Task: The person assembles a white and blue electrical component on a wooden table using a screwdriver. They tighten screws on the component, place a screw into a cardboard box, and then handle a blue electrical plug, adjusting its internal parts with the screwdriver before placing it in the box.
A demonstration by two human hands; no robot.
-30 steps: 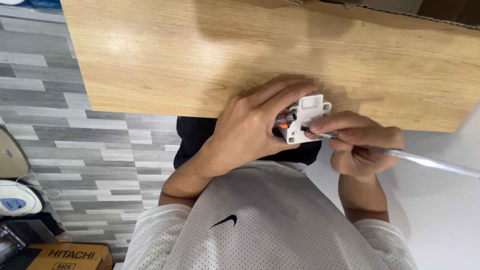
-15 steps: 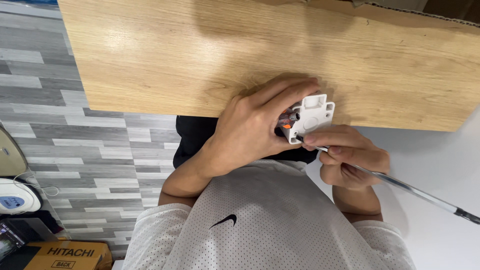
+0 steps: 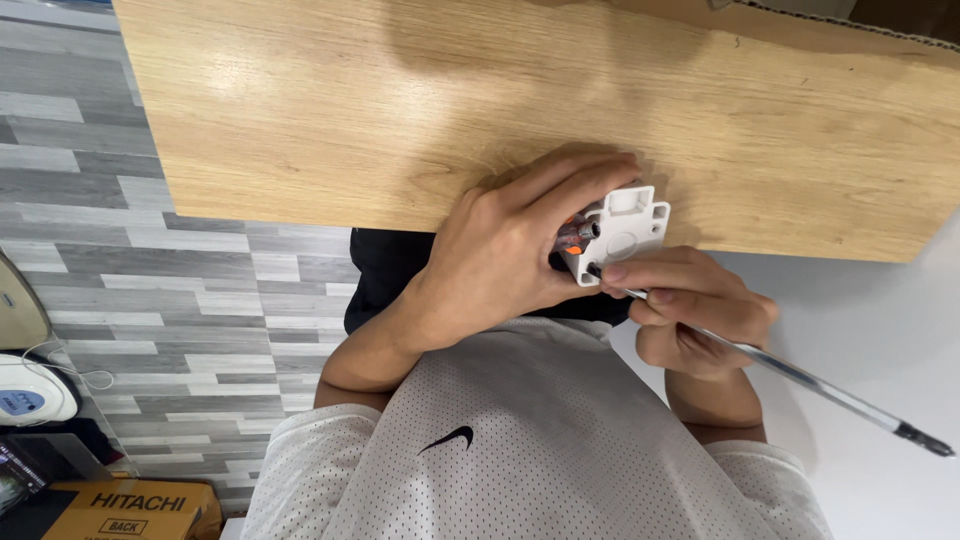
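Left hand [image 3: 500, 255] wrapped tight around a small white plastic wall-switch housing [image 3: 620, 232], braced on the light wooden desk [image 3: 400, 110] edge for steadiness. Right hand [image 3: 695, 310] pinching a slim metal-shafted screwdriver [image 3: 800, 378], tip poked into the housing's lower corner.

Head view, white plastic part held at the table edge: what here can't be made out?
- Head view: left hand covers the left side of the white plastic part.
- Tool tip: right hand fingertips hide where the thin tool enters the part.
- Orange piece: too small to identify.
- Cardboard box: cut off by the bottom edge.
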